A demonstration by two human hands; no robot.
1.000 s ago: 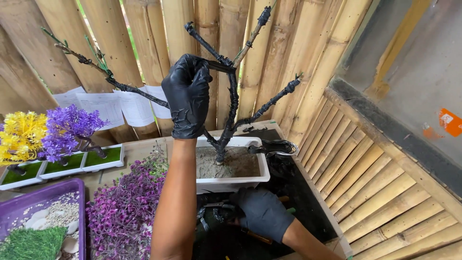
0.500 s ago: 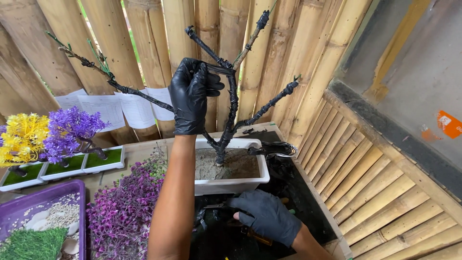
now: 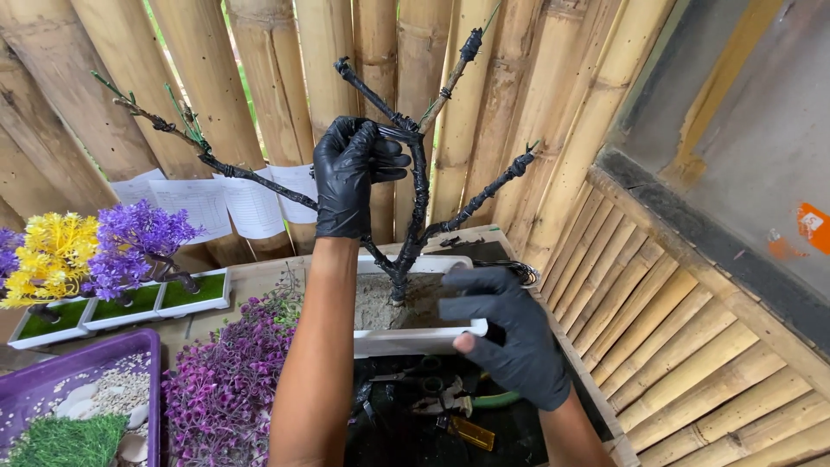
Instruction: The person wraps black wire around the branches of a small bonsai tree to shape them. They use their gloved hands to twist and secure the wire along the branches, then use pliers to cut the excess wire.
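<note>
A wall of upright bamboo poles (image 3: 259, 95) stood behind the counter (image 3: 268, 277), with white paper sheets (image 3: 216, 203) leaning at its foot. You stood over a bare black-wrapped tree frame (image 3: 419, 186) set in sandy fill inside a white rectangular planter (image 3: 411, 337). Your left hand (image 3: 350, 173), in a black glove, was closed around an upper branch where the limbs fork, which looked like a way to keep the tall frame from swaying. Your right hand (image 3: 501, 333), gloved too, lay with fingers spread over the planter's front right corner, thumb on the rim, seemingly bracing the base. Pliers (image 3: 437, 396) lay on dark sheeting just below the planter, within reach. To your left were loose purple foliage (image 3: 225, 380), a purple tray (image 3: 78, 398) and finished yellow and purple trees (image 3: 95, 246).
</note>
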